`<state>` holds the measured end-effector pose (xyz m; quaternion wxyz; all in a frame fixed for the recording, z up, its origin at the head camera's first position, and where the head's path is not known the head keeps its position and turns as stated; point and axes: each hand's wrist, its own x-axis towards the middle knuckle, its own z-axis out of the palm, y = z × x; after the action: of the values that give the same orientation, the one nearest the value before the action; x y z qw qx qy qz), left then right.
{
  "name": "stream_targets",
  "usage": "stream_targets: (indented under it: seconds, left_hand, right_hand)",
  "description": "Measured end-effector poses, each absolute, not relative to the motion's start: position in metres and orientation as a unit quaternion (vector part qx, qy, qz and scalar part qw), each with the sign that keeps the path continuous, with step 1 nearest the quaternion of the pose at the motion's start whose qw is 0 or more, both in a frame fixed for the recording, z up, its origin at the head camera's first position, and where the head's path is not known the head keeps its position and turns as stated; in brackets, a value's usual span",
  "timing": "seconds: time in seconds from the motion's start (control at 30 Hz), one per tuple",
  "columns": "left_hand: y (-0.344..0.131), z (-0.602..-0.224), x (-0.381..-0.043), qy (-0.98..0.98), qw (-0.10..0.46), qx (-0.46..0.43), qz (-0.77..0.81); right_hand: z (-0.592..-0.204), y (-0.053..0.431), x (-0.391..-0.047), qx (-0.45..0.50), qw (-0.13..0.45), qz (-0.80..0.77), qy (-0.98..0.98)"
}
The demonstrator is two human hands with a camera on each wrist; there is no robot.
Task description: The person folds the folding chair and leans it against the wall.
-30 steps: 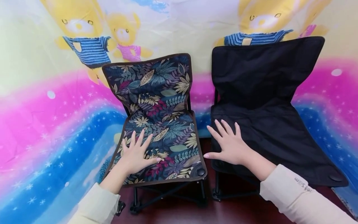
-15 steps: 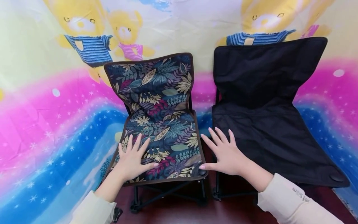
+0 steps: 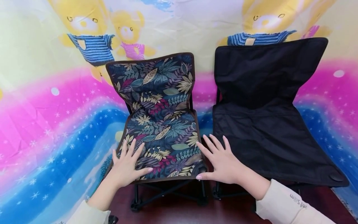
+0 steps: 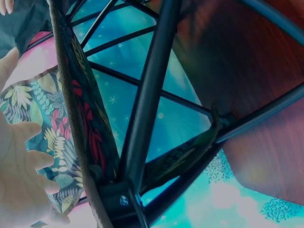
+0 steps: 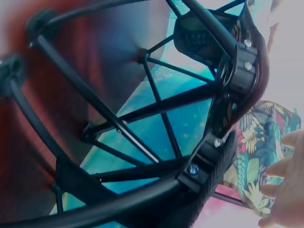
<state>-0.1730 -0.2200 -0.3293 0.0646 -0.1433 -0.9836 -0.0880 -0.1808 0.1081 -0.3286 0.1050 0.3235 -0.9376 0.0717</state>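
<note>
Two low folding chairs stand side by side: one with a dark leaf-print seat (image 3: 165, 155), the other with a plain black seat (image 3: 268, 143). My left hand (image 3: 126, 168), fingers spread, overlaps the front left part of the leaf-print seat in the head view. The right hand (image 3: 225, 165) is spread too, across the gap between the chairs, its thumb tip by the leaf-print seat's front right corner. Neither hand holds anything. Black tube legs (image 4: 149, 95) fill much of the left wrist view; similar tubing (image 5: 156, 104) crosses the right wrist view.
Both chairs stand on a dark red, glossy surface (image 3: 167, 214). Behind and to the left hangs a printed backdrop (image 3: 42, 124) with bears and pink and blue bands. A round black snap (image 3: 335, 177) sits at the black seat's front right corner.
Both hands have drawn back toward the front edges of the seats, with the left also shifting left and the right moving left toward the leaf-print chair. The chairs stay in place.
</note>
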Motion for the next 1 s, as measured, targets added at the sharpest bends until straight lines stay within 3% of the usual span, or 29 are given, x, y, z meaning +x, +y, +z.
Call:
stream_targets:
  seconds: [1.0]
  left_hand:
    - [-0.244,-0.348,-0.148,-0.988,0.055,-0.108,-0.092]
  right_hand:
    - [-0.346,0.09,-0.159,0.355,0.099,0.086,-0.926]
